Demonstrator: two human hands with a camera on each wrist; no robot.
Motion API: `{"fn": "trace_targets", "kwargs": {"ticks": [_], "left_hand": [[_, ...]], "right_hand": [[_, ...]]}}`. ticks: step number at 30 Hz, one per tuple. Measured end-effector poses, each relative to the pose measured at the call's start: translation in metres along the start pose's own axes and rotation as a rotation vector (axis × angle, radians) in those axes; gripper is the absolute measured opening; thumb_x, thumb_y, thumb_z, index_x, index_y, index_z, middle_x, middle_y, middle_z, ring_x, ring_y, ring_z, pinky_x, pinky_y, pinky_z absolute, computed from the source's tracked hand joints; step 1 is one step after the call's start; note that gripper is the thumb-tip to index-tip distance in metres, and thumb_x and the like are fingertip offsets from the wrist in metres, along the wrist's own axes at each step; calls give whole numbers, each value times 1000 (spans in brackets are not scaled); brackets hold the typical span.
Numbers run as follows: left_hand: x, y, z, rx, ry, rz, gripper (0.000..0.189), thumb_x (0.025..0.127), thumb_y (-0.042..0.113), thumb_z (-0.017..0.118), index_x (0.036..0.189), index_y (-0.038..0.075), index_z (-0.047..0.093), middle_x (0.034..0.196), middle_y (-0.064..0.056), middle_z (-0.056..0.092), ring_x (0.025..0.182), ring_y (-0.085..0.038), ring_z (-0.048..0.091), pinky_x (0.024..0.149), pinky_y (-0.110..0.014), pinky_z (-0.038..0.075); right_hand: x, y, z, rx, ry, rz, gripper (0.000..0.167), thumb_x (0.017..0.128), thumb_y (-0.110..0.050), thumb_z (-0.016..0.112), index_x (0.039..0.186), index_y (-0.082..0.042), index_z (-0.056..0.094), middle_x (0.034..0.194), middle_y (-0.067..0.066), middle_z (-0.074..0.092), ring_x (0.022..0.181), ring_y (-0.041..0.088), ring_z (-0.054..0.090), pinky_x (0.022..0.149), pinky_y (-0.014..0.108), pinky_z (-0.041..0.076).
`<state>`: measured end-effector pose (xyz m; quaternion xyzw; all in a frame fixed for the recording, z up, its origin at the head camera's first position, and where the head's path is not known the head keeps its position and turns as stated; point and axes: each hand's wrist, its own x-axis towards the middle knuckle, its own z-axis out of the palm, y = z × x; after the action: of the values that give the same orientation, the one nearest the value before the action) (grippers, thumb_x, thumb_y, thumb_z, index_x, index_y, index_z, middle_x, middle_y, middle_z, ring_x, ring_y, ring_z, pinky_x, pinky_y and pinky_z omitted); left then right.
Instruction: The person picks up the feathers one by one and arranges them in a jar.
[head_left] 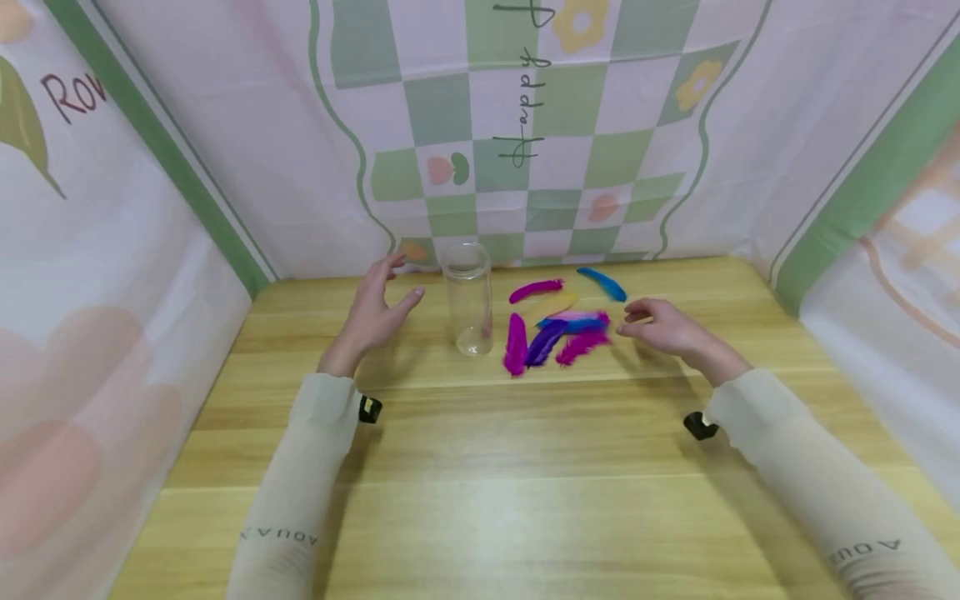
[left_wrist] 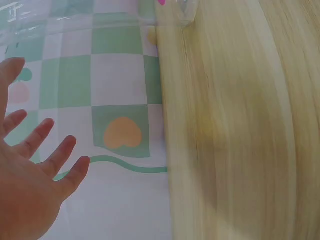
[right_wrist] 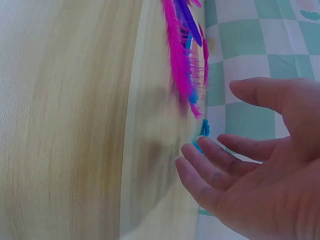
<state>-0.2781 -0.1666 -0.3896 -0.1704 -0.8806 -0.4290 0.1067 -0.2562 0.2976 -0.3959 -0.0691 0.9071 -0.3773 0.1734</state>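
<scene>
A tall clear glass stands upright on the wooden table. My left hand is to its left, thumb and fingers spread apart and holding nothing; the left wrist view shows the same hand with the clear glass wall above it. Right of the glass lie several feathers: magenta, purple, yellow and blue among them, some overlapping. My right hand hovers beside the feathers' right edge with loosely bent, empty fingers. In the right wrist view a magenta feather lies beyond the fingertips.
A cloth with green and white checks hangs behind the table's back edge. More printed cloth hangs at the left and right. The wooden tabletop stretches toward me between both forearms.
</scene>
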Motion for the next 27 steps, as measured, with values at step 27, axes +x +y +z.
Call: {"fn": "trace_targets", "kwargs": {"ticks": [27], "left_hand": [[-2, 13, 4, -260, -38, -38, 79, 98, 29, 72, 161, 15, 26, 157, -13, 41, 143, -41, 40, 117, -59, 33]], "right_hand": [[9, 3, 9, -49, 50, 23, 39, 100, -20, 64, 121, 13, 62, 110, 23, 68, 96, 32, 65, 77, 34, 54]]}}
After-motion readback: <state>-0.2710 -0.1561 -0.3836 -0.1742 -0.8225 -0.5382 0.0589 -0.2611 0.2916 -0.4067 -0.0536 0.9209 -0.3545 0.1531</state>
